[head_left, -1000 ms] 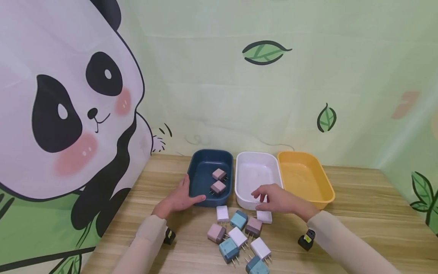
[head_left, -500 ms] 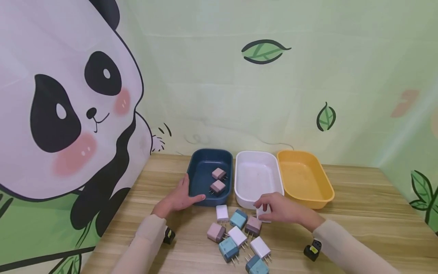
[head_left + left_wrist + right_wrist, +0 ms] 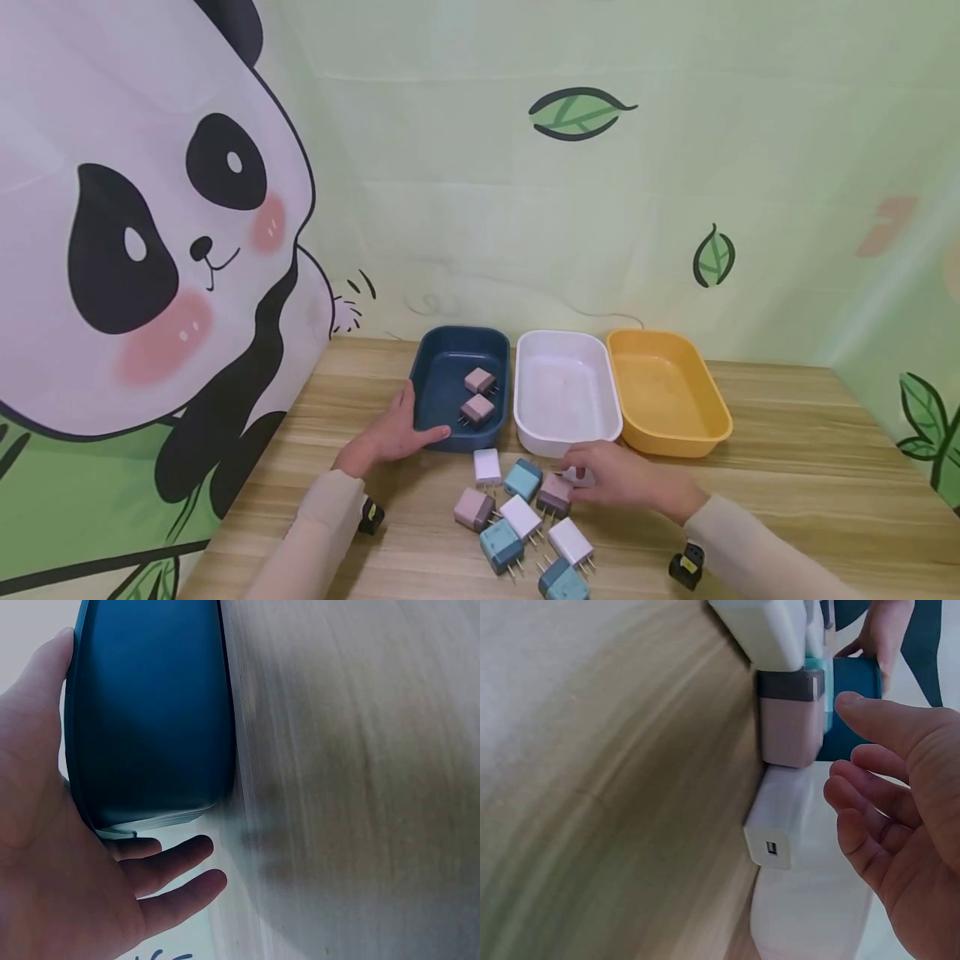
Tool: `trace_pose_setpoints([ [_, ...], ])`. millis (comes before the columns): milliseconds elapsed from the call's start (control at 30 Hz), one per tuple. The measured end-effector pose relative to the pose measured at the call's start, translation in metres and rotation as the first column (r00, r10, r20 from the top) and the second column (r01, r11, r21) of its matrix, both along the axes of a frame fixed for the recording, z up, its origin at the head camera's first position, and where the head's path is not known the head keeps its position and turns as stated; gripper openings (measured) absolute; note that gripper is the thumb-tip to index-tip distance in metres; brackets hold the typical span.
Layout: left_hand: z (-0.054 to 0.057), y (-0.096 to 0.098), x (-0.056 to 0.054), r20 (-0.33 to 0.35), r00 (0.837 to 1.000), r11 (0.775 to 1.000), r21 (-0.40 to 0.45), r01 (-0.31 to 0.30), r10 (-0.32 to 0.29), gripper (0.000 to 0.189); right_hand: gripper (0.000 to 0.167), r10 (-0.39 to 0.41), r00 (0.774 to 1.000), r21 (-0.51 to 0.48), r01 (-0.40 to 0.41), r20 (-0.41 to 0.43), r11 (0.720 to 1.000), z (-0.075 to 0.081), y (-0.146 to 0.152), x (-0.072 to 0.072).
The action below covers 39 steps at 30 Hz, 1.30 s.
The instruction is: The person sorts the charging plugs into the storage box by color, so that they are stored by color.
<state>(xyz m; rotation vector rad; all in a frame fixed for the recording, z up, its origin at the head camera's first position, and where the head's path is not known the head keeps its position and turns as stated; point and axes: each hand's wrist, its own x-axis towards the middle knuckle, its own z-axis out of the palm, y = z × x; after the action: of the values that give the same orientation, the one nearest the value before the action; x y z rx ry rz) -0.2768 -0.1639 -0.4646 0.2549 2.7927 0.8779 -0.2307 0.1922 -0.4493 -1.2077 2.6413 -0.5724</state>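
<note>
My left hand point(image 3: 393, 429) rests against the near left corner of the dark blue bin point(image 3: 441, 379). Its fingers are extended, as the left wrist view also shows. Two pink chargers point(image 3: 477, 409) lie inside that bin. Over the loose chargers hovers my right hand point(image 3: 626, 477), fingers loosely bent and thumb apart, nothing held. In the right wrist view it is beside a pink and grey charger point(image 3: 791, 724) and a white charger point(image 3: 776, 817). The head view mostly hides that white charger behind the fingers.
A white bin point(image 3: 566, 375) and a yellow bin point(image 3: 667, 383) stand right of the blue one. Several white, blue and pink chargers, among them a blue charger point(image 3: 501, 546) and a white charger point(image 3: 572, 542), lie in front on the wooden table point(image 3: 817, 475).
My right hand has come down and toward me, from the white bin's near edge to the white and pink chargers. The left hand stays at the blue bin.
</note>
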Motion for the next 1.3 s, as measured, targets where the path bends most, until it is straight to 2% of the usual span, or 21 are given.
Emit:
trace_pose_setpoints([
  [400,-0.001,-0.001,0.000,0.004,1.000,1.000,-0.006,0.002,-0.002,0.114,0.033,0.021,1.000,-0.022,-0.020,0.015,1.000,-0.010,-0.004,0.002],
  [633,-0.001,-0.001,-0.001,0.002,1.000,1.000,-0.004,-0.006,0.006,0.114,0.039,-0.031,0.997,-0.001,0.031,0.065,1.000,-0.008,-0.011,0.002],
  [867,-0.002,-0.001,-0.001,0.004,1.000,1.000,-0.018,-0.008,0.008,0.114,0.045,-0.044,0.998,0.038,0.042,0.047,0.998,-0.010,-0.016,0.003],
  [1300,-0.002,-0.001,-0.001,0.008,1.000,1.000,-0.006,-0.012,0.012,0.114,0.052,-0.013,1.000,0.068,0.013,0.008,0.998,-0.011,-0.017,0.004],
])
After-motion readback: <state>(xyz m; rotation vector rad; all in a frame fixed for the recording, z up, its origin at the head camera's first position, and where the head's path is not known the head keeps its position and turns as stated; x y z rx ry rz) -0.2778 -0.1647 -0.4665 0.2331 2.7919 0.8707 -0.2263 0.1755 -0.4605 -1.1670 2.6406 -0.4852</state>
